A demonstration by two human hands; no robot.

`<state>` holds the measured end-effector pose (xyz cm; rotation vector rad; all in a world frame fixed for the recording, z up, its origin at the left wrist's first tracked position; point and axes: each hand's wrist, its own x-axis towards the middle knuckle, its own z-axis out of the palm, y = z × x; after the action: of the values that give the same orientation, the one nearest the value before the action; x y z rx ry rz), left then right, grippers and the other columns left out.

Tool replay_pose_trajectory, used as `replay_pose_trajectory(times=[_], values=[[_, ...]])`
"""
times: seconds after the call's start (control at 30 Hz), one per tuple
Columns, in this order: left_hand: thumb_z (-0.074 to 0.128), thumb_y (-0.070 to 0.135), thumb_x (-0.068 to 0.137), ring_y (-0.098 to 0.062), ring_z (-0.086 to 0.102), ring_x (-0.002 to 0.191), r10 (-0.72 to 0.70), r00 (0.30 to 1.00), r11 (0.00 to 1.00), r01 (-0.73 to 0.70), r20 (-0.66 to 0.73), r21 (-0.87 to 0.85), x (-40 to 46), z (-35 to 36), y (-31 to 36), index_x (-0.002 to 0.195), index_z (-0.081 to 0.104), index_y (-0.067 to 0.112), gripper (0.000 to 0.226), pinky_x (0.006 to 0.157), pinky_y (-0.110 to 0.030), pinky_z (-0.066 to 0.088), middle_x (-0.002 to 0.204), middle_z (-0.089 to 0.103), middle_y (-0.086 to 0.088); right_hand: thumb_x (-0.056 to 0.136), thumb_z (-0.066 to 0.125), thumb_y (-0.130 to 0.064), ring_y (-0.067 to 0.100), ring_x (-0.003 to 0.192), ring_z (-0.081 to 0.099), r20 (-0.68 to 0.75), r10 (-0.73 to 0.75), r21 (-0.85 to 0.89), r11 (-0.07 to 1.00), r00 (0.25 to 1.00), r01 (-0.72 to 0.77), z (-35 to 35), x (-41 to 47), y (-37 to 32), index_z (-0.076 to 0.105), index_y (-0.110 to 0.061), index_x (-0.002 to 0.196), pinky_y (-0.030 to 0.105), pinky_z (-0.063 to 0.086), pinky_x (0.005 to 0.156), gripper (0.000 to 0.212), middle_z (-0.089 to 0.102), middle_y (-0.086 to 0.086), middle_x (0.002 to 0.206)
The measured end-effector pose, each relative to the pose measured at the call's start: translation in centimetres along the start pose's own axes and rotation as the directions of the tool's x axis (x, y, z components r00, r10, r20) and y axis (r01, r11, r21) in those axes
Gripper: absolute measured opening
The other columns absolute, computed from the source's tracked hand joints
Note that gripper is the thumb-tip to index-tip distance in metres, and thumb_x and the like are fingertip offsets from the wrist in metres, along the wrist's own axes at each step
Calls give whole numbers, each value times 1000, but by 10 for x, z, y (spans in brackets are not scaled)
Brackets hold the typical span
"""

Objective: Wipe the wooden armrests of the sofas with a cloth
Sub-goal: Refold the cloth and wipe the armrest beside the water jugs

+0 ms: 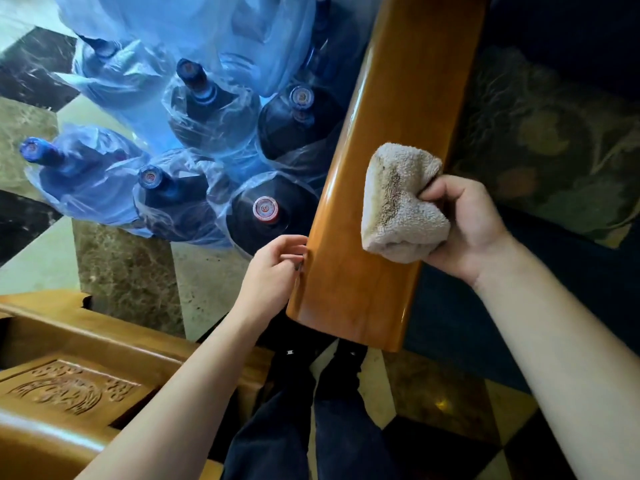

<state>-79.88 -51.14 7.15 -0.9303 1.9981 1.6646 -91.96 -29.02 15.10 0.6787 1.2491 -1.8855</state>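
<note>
Right hand (464, 226) grips bunched cloth (398, 206) on armrest (374, 168), centre frame, for wiping; I see left hand (273, 268) pinching its edge, steadying.

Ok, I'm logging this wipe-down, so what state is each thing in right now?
cloth: bunched, soiled, lying on the armrest
armrest: glossy
right hand: grips the cloth
left hand: fingers curled at the armrest's left edge
water bottles: upright, capped, wrapped in plastic bags

Glossy wooden armrest (381, 188); rough terry cloth (398, 206).
</note>
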Motion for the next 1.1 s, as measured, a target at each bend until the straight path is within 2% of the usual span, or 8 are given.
replay_pose_trajectory(times=[0.2,0.27,0.37,0.47,0.6,0.83,1.0,1.1], values=[[50,-5,88,-13,74,100,11,1000,998,-10,9,-56,17,1,17,108,74,29,46,93,-41,59,103,79,4,72,57,-14,29,88,74,168,90,215,969,982,-125,6,6,8,80,-11,94,41,61,84,32,73,14,99],[48,-4,91,-16,75,97,-12,1000,998,13,19,-66,19,0,20,110,72,26,43,89,-36,59,102,80,3,60,69,-12,32,93,72,223,116,250,953,968,-172,3,4,21,80,-9,97,46,58,90,39,73,15,102],[51,7,87,-18,74,95,-35,999,998,36,25,-52,23,-3,18,110,72,26,37,86,-33,57,101,80,2,39,80,-8,31,87,71,336,187,283,915,923,-288,-3,2,41,78,-6,85,43,57,88,46,73,13,92],[51,15,79,-19,75,94,-59,998,998,60,19,-32,26,-5,17,109,73,27,39,81,-31,55,99,80,3,46,78,-9,28,83,74,422,202,243,914,884,-325,-7,0,48,79,-7,82,39,59,85,36,75,11,87],[49,15,78,-23,76,94,-71,997,997,71,-11,-21,29,-2,20,104,75,30,40,85,-38,59,99,80,2,65,72,-8,32,96,73,420,255,200,910,871,-363,-12,8,42,77,-1,105,43,59,90,41,74,18,104],[53,19,80,-15,73,93,-10,1000,997,12,-22,73,35,5,33,99,75,45,39,92,-47,60,94,77,11,63,79,-12,34,98,71,363,283,290,871,888,-396,-18,8,33,76,-1,104,44,58,92,42,73,19,105],[57,20,79,-24,73,88,-17,1000,999,16,19,32,44,2,38,98,75,42,34,93,-50,60,90,78,2,69,86,-17,53,104,65,541,198,514,692,818,-507,-14,-3,42,51,10,135,59,56,89,80,59,40,119],[57,20,79,-19,74,83,-29,999,999,28,42,24,50,0,36,100,76,35,32,90,-44,61,89,78,0,73,85,-21,53,104,64,661,109,534,627,742,-567,-10,-6,47,33,0,138,58,55,89,86,57,41,119]])
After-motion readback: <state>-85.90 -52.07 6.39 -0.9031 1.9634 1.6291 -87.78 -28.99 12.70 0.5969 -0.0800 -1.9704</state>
